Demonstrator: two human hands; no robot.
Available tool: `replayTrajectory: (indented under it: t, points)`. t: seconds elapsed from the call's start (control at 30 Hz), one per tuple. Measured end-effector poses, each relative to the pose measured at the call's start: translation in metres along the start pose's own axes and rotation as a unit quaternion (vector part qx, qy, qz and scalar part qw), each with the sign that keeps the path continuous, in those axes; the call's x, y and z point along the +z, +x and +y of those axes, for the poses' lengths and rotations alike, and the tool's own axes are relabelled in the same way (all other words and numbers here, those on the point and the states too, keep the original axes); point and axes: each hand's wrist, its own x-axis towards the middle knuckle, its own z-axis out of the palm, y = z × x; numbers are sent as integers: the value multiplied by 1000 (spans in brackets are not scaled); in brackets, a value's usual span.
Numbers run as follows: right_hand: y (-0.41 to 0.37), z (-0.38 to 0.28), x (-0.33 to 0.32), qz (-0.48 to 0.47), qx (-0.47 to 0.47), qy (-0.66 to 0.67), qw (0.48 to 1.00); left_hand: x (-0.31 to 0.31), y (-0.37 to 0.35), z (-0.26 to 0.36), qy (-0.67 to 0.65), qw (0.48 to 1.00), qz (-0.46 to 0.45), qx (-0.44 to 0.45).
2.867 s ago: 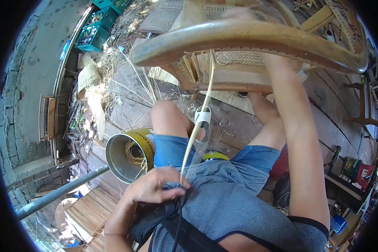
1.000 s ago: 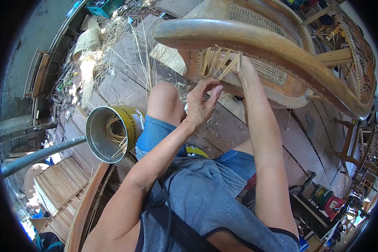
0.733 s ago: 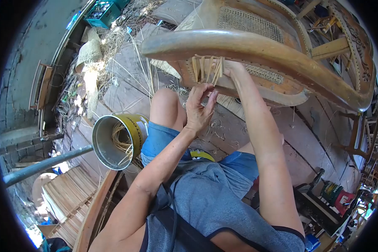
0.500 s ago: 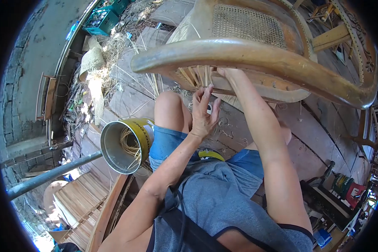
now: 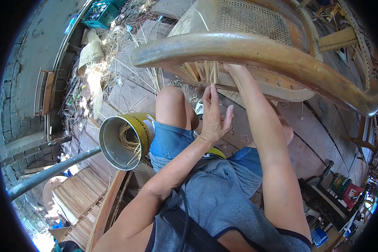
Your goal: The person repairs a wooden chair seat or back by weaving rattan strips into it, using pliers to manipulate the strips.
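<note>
A wooden chair [image 5: 256, 47] with a curved, varnished rail lies before me, its woven cane panel [image 5: 254, 21] facing up. Several pale cane strands [image 5: 202, 71] hang from the underside of the rail. My left hand [image 5: 214, 122] is just below them, with one strand's lower end held at its fingertips; the thumb stands apart. Up against the chair, my right hand [image 5: 234, 69] reaches in under the rail, right of the strands. Its fingers are hidden by the wood, so what they hold does not show.
A yellow bucket [image 5: 145, 130] with coiled cane [image 5: 128, 138] lies tipped by my left knee. A metal pole [image 5: 54, 173] and wooden slats [image 5: 77, 195] are at lower left. Cane scraps [image 5: 113, 52] litter the floor near a teal crate [image 5: 100, 16]. Tools [image 5: 329, 197] lie at right.
The view has shifted slightly, so the chair sits a little further right. My left hand has moved slightly right, staying at the strand's end. My right hand stays under the rail.
</note>
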Motion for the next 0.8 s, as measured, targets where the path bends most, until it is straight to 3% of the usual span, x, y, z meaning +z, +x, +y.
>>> replayTrajectory:
  t: [0.07,0.17,0.27,0.33,0.43,0.5,0.57,0.63,0.7,0.8]
  points:
    - [9,5,-2,47,-15,42,998,-3,3,4,14,1000,2,-10]
    - [28,12,-21,-28,33,-38,998,-11,5,9,5,1000,16,-22]
    - [25,5,-14,-36,41,-71,996,-29,9,15,-80,994,12,-78]
    - [22,-1,-7,-33,45,-87,995,-51,35,38,-357,896,50,-261]
    - [14,-5,-4,-26,51,-113,992,-97,71,74,-436,853,-29,-284]
    - [8,-7,-3,-20,57,-124,990,-102,87,96,-385,875,-29,-292]
    - [3,-7,-1,-14,62,-134,989,-106,96,95,-319,899,-140,-266]
    - [0,-7,-2,-8,68,-140,988,-105,99,95,-333,897,-134,-257]
    - [-1,-9,-3,-4,68,-145,987,-107,102,99,-315,892,-118,-301]
    - [-2,-10,-1,5,68,-150,986,-97,101,89,-226,945,-82,-219]
